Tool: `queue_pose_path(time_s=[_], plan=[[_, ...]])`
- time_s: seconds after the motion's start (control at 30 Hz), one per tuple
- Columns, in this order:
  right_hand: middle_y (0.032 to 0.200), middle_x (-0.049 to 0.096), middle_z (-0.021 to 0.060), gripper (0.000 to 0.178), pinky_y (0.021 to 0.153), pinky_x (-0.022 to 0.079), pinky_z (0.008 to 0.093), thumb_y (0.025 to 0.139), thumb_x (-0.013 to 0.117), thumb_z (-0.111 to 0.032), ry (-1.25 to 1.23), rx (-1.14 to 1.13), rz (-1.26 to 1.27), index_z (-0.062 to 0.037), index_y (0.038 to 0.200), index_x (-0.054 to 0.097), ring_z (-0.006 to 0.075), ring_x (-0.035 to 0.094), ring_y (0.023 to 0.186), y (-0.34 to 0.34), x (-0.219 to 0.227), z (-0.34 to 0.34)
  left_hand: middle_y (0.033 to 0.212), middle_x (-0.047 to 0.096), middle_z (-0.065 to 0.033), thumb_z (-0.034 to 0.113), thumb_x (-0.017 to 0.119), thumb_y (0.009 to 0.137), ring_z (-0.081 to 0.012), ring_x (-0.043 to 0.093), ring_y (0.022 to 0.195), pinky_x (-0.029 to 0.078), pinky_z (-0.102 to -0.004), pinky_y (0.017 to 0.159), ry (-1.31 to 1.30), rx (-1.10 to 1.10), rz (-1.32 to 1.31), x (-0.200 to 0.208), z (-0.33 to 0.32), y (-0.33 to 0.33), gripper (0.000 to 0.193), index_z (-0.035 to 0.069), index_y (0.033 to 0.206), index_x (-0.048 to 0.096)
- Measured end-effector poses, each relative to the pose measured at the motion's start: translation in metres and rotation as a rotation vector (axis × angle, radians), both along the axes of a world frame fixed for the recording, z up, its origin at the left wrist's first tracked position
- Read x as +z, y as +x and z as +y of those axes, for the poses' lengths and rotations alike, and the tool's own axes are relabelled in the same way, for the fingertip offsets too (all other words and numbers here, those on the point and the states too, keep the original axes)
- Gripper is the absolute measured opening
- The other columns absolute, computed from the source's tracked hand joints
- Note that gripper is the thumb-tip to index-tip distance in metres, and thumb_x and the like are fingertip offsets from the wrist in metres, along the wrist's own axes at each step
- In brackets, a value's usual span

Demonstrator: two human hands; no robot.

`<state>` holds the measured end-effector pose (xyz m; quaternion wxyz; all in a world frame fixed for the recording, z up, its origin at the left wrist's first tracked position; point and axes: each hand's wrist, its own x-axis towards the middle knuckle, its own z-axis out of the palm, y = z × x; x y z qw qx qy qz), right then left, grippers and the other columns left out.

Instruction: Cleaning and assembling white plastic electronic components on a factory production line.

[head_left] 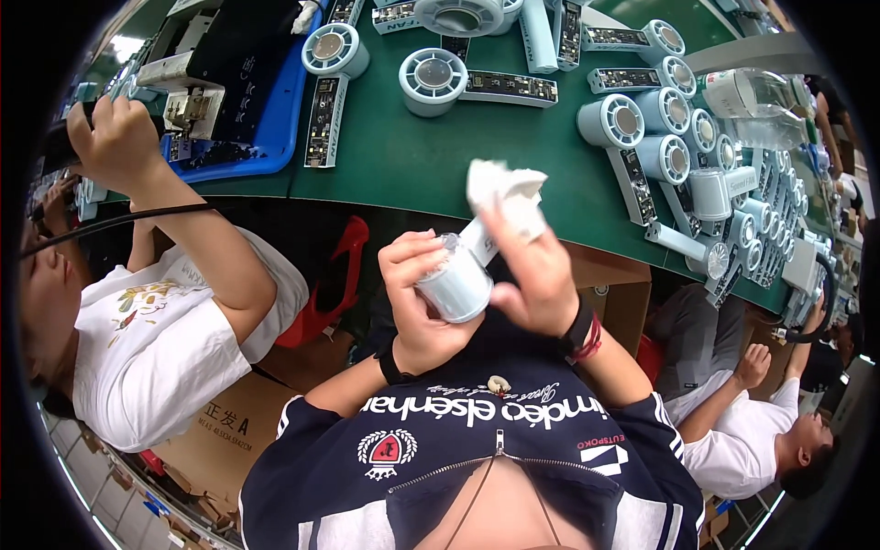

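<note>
Wiping step in progress. The left hand [420, 298] is clenched around a pale blue fan unit [456, 286], its round head cupped under the fingers, held at chest height short of the green bench [403, 156]. The right hand [534, 275] pinches a white cloth [504, 188] above its fingertips (contact with the handle is likely). The next move, in my judgement, calls for turning the unit against the cloth.
</note>
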<state>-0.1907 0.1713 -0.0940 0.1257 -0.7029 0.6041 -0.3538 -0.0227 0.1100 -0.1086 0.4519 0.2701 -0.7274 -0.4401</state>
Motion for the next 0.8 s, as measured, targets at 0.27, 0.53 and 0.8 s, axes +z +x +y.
queue_pose_path(time_s=[0.27,0.53,0.8], plan=[[0.123,0.058,0.0271,0.069,0.099,0.043,0.0478,0.093,0.056,-0.045,-0.097,-0.003,-0.205,0.0089,0.135,0.046,0.0455,0.053,0.117,0.006,0.025,0.01,0.108,0.051,-0.0116,-0.003,0.079,0.056,-0.0325,0.047,0.103,0.043,-0.0423,0.087,-0.382,-0.091,-0.103,0.013,-0.013,-0.009,0.062,0.009,0.109,0.05],[0.124,0.057,0.0297,0.076,0.104,0.039,0.0443,0.099,0.032,-0.057,-0.136,-0.144,-0.286,0.0098,0.13,0.051,0.0443,0.054,0.119,0.011,0.025,0.008,0.108,0.047,-0.0102,0.003,0.083,0.056,-0.0284,0.049,0.101,0.044,-0.042,0.089,-0.31,-0.08,-0.117,0.023,-0.016,-0.029,0.064,0.01,0.11,0.049],[0.118,0.062,0.0262,0.075,0.105,0.038,0.0457,0.1,0.025,-0.056,-0.028,0.16,-0.497,0.0065,0.124,0.057,0.0412,0.058,0.115,-0.035,0.016,0.022,0.105,0.052,-0.0027,0.001,0.071,0.069,-0.0199,0.05,0.105,0.049,-0.0335,0.095,-0.972,-0.46,-0.149,0.02,-0.022,-0.025,0.032,0.01,0.097,0.058]])
